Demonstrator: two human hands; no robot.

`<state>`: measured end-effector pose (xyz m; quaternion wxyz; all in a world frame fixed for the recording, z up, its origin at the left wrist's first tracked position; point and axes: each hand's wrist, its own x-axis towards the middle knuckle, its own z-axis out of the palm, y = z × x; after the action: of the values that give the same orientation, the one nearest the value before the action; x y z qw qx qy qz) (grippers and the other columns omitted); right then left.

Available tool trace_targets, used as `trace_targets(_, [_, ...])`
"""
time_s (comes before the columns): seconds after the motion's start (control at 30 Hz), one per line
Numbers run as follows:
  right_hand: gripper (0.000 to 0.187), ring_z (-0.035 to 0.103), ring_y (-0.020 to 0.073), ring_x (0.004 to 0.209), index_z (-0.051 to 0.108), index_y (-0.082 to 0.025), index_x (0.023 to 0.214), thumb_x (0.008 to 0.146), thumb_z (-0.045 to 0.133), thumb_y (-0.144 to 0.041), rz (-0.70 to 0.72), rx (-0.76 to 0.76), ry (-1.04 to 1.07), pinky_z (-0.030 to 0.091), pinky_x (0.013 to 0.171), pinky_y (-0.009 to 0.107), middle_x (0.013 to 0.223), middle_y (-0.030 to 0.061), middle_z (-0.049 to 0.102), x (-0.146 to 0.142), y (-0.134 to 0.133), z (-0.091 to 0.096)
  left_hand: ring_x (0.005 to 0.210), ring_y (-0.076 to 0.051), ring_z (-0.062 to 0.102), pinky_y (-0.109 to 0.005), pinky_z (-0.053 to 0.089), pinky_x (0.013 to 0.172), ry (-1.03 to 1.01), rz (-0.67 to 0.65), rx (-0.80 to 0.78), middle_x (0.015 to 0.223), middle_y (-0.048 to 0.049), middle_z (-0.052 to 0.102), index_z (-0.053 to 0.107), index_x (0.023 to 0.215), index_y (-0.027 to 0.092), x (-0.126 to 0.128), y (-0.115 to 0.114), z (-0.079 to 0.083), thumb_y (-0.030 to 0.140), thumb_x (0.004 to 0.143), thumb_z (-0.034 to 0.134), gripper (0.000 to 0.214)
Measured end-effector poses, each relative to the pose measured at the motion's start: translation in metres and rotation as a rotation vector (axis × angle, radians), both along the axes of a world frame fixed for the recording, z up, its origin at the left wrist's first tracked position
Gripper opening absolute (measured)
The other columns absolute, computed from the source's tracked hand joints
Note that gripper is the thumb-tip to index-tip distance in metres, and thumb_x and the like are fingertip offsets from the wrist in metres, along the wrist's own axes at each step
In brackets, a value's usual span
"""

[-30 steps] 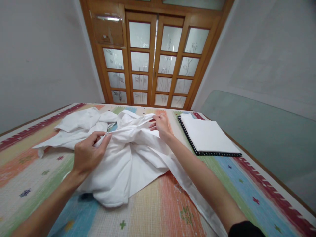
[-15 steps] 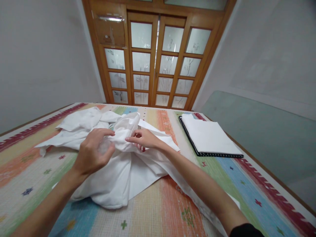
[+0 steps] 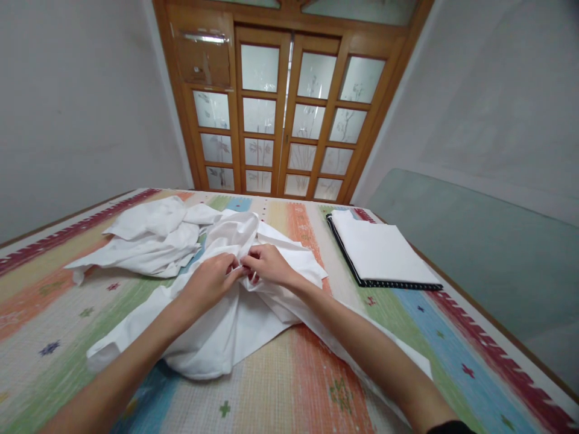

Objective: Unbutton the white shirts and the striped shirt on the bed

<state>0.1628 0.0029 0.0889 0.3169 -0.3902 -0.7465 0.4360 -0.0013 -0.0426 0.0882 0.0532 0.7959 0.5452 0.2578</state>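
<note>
On my left side, a crumpled white cloth lies in a soft heap on the striped cover. Next to it is the white shirt, spread out and all wrinkly, in front of me. One sleeve pokes out to the left, under my left arm. My left hand is on the middle of the shirt, and its fingers pinch the white cloth. Behind, far off, there is a wooden door with lots of little glass windows. My right hand comes in from the other side, so my fingertips meet, and its fingers are pinched on the shirt too. I can't see just what bit is between them. A long white piece of the shirt runs under my right arm. Farther right, a folded white cloth lies flat on a black cloth with white dots along its edge.
</note>
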Motion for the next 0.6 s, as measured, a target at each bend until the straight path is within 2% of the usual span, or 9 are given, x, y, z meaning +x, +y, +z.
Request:
trace_targets(0.1, [0.023,0.054,0.0094,0.053,0.059,-0.015,0.055,0.077,0.055,-0.015,-0.082,0.193,-0.036,0.038,0.054,0.019,0.052,-0.0029,0.058,0.0,-0.001,-0.003,0.062,-0.018,0.055,-0.029,0.037,0.062,-0.051,0.007,-0.012,0.065,-0.0029,0.062,0.055,0.065,0.02,0.004,0.002,-0.006,0.038,0.086,0.051,0.028])
trace_targets(0.23, [0.021,0.053,0.0102,0.062,0.061,-0.015,0.057,0.078,0.056,-0.016,-0.126,0.25,0.033,0.038,0.061,0.02,0.06,-0.0023,0.061,-0.001,0.002,-0.01,0.058,-0.016,0.051,-0.028,0.034,0.059,-0.167,-0.024,-0.024,0.061,-0.0019,0.061,0.057,0.062,0.019,0.003,0.006,-0.015,0.041,0.085,0.05,0.033])
trace_targets(0.3, [0.018,0.053,0.0105,0.063,0.063,-0.015,0.059,0.077,0.058,-0.018,-0.123,0.237,0.077,0.038,0.061,0.021,0.063,-0.0021,0.061,0.0,0.005,-0.014,0.058,-0.015,0.051,-0.026,0.035,0.059,-0.247,-0.047,-0.031,0.062,-0.0013,0.062,0.061,0.065,0.018,0.001,0.007,-0.019,0.044,0.086,0.05,0.035])
trace_targets(0.43, [0.019,0.05,0.0101,0.056,0.064,-0.014,0.061,0.076,0.061,-0.026,-0.075,0.108,0.116,0.034,0.054,0.021,0.056,-0.0032,0.056,0.004,0.008,-0.023,0.064,-0.015,0.055,-0.025,0.039,0.061,-0.398,-0.068,-0.079,0.068,-0.0013,0.066,0.066,0.073,0.017,-0.002,0.005,-0.024,0.046,0.086,0.052,0.035])
trace_targets(0.6, [0.026,0.047,0.0089,0.047,0.061,-0.015,0.058,0.075,0.063,-0.035,0.013,0.02,0.205,0.034,0.05,0.021,0.049,-0.0037,0.053,0.006,0.006,-0.027,0.065,-0.015,0.056,-0.023,0.041,0.061,-0.534,-0.088,-0.168,0.068,-0.0013,0.066,0.068,0.073,0.015,-0.001,0.0,-0.022,0.047,0.082,0.057,0.034])
